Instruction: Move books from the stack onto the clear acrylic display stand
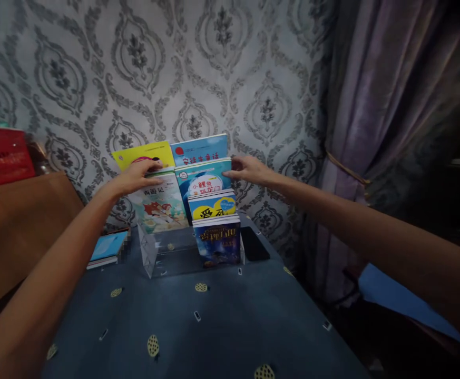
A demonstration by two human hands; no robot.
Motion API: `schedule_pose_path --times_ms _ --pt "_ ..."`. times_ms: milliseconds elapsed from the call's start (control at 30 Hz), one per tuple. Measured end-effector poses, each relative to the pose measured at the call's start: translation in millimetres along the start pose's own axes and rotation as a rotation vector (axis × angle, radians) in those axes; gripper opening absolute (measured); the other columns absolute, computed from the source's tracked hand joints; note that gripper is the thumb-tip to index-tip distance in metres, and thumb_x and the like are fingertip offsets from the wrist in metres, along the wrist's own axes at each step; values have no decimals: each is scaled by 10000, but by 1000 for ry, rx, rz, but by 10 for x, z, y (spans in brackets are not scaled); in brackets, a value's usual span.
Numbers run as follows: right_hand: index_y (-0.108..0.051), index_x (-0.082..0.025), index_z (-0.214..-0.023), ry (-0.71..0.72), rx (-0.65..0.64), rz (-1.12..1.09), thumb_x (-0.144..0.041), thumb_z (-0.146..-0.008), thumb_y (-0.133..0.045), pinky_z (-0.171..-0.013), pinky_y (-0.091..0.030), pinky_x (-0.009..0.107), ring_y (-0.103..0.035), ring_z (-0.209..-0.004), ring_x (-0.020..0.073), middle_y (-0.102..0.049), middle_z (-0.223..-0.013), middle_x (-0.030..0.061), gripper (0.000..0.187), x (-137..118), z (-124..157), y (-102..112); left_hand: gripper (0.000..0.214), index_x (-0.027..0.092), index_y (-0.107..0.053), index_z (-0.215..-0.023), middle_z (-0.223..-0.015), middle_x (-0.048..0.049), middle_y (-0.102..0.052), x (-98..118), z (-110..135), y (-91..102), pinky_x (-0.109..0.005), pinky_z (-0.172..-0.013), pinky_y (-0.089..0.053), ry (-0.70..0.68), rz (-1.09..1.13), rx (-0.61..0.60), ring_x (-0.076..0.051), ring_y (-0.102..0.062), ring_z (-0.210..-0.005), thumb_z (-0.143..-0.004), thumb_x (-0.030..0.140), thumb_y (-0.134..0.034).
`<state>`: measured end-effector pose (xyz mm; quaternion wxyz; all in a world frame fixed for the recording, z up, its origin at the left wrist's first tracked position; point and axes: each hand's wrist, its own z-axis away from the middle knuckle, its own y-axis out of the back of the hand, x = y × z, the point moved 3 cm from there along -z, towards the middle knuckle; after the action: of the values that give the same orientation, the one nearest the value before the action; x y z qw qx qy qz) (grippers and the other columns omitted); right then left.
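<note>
A clear tiered book stand sits at the far end of a blue-clothed table and holds several children's books upright. My left hand rests on the top edge of a white book with red cartoon art, fingers curled over it, just in front of a yellow book. My right hand touches the upper right corner of a teal book, fingers bent against it. A light blue book stands behind. A yellow-and-blue book and a dark blue book stand lower in front.
A black phone lies right of the stand. A small stack of blue books lies to the left. A brown cabinet with a red box stands at left. Purple curtains hang at right, patterned wallpaper behind.
</note>
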<state>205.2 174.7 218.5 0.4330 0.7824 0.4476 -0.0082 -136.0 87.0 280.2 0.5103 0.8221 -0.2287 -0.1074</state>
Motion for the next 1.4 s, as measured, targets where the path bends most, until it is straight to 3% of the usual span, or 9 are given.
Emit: schedule_pose_path --times_ms 100,167,300,433,600,833,1033,1267,1400 --pt "-638 -169 -1153 23 221 202 -427 -881 -664 -803 -500 377 -651 -909 268 -711 -1031 111 375 -239 88 64 588 196 -662 -1237 -1295 -102 -665 -175 104 33 -451 -1070 -447 3 -102 -12 -326 -578 -1220 -792 579 -632" --pt "-618 -187 -1184 171 305 298 -376 -942 -576 -876 -478 411 -616 -1019 296 -675 -1138 132 309 -521 122 29 557 187 -655 -1241 -1285 -106 -661 -254 142 43 -444 -1055 -450 4 -160 -28 -319 -585 -1199 -816 544 -609" --pt "-608 -188 -1225 468 93 413 -352 -993 -509 -960 -427 446 -540 -1166 329 -621 -1260 148 301 -1111 2 -283 484 192 -656 -1207 -1212 -97 -667 -327 134 56 -404 -970 -476 -15 -266 -74 -292 -604 -1096 -841 504 -607" --pt "-567 -159 -1319 463 -93 491 -372 -977 -554 -938 -429 456 -517 -1234 359 -600 -1336 174 403 -1401 -294 -618 427 188 -665 -1139 -1147 -97 -669 -333 73 66 -373 -898 -471 -15 -375 -115 -292 -602 -1049 -828 481 -648" --pt "-613 -162 -1307 349 -201 518 -370 -952 -604 -902 -458 437 -589 -1191 351 -655 -1321 162 411 -1449 -555 -811 385 183 -648 -1155 -1150 -102 -659 -252 69 74 -352 -849 -456 2 -507 -184 -282 -601 -1036 -868 439 -618" --pt "-650 -185 -1288 267 -159 456 -368 -896 -671 -838 -489 418 -642 -1095 350 -722 -1220 136 433 -1452 -594 -854 338 178 -633 -1156 -1158 -93 -633 -264 77 66 -347 -890 -418 44 -469 -221 -265 -573 -1058 -894 390 -613" --pt "-643 -197 -1287 259 -153 448 -379 -901 -667 -840 -496 435 -641 -1093 358 -718 -1213 141 427 -1450 -579 -895 329 196 -628 -1118 -1122 -64 -642 -392 99 42 -324 -864 -431 0 -432 -144 -235 -571 -1018 -875 417 -649" --pt "-659 -211 -1216 298 -150 445 -340 -879 -695 -834 -507 419 -647 -1044 323 -727 -1143 111 363 -1452 -616 -900 299 220 -662 -1051 -1045 -59 -648 -478 89 25 -393 -915 -437 0 -321 -114 -275 -581 -1005 -836 427 -684" --pt "-653 -206 -1201 278 -170 467 -333 -878 -699 -820 -509 413 -647 -1040 323 -723 -1142 118 350 -1480 -610 -880 292 219 -663 -1046 -1116 -81 -642 -471 103 25 -403 -960 -421 -28 -318 -86 -292 -561 -1072 -837 420 -688"
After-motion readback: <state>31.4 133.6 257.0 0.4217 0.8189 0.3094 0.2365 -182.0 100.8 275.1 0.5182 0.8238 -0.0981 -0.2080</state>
